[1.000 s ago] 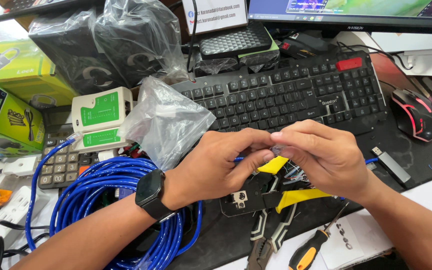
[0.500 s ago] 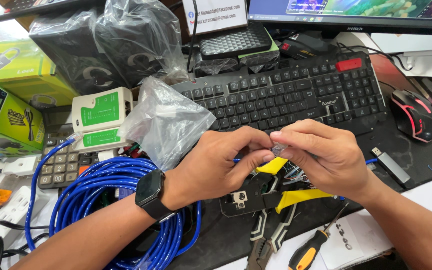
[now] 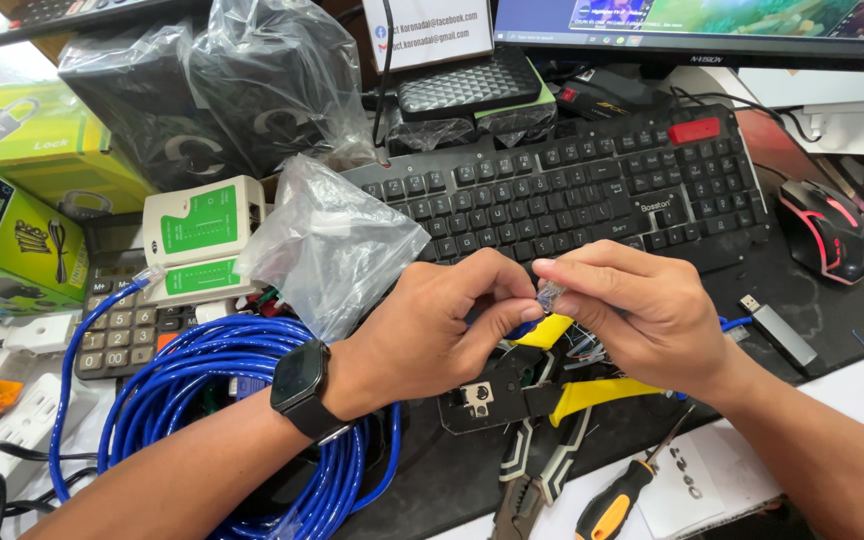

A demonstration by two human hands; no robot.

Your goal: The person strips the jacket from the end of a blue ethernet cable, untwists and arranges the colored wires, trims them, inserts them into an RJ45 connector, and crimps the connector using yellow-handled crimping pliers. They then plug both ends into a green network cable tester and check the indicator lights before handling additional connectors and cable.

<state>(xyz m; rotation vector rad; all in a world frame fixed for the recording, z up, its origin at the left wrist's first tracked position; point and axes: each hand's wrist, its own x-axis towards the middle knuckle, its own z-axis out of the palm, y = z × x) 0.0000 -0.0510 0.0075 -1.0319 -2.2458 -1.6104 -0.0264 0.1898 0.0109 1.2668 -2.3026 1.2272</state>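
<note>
Both hands meet near the middle of the desk: the left hand [image 3: 432, 325] pinches the blue cable [image 3: 524, 328] end while the right hand [image 3: 632, 310] closes on a small clear plug [image 3: 550, 294], seemingly fitting it on. Seating it fully calls for straight, aligned wires (hidden here). One crimping tool [image 3: 532, 385], one screwdriver [image 3: 627, 495], one keyboard [image 3: 572, 195].

Clear glossy plastic connector [image 3: 550, 294] pinched between left hand [image 3: 432, 325] and right hand [image 3: 642, 315]. Blue cable [image 3: 212, 380] has smooth, shiny plastic jacket. Crimping tool [image 3: 512, 385]: matt black metal, yellow rubbery handles. Crinkled clear plastic bag [image 3: 327, 245]. Black keyboard [image 3: 572, 195], matt plastic keys. Smartwatch [image 3: 297, 380] has glossy glass face and matt band.
</note>
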